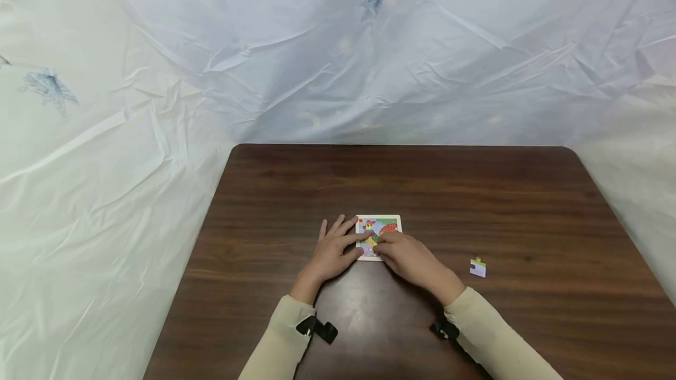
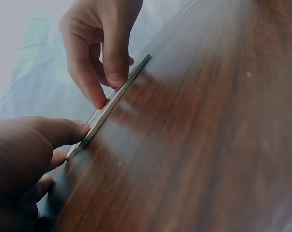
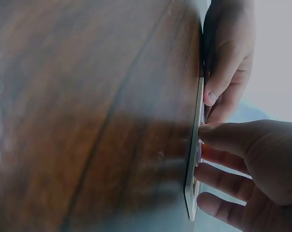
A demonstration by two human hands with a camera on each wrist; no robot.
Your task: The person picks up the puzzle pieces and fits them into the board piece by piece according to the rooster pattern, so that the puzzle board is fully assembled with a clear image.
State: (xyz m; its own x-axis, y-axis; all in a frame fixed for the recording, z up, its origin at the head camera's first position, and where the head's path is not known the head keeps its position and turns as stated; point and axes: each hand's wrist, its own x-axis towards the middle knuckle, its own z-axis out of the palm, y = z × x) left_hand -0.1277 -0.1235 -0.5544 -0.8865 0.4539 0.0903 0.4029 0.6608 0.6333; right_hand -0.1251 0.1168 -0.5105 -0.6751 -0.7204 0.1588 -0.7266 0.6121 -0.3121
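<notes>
A small square jigsaw puzzle in a white-edged tray (image 1: pixel 378 216) lies flat on the table, its picture showing a colourful rooster. My left hand (image 1: pixel 331 255) has its fingers spread, with the thumb and index finger resting on the tray's left side. From the right, my right hand (image 1: pixel 411 258) reaches over the picture. Its thumb and index finger pinch a small lilac puzzle piece (image 3: pixel 200 146) against the puzzle surface; the fingers hide most of it. In the left wrist view, the tray (image 2: pixel 109 108) is seen edge-on, with both hands' fingertips touching it.
A loose lilac puzzle piece with a yellow-green tab (image 1: pixel 477 268) lies on the table to the right of my right hand. The dark wooden table (image 1: pixel 296 186) has rounded far corners. White printed sheeting (image 1: pixel 338 75) hangs behind it and at the sides.
</notes>
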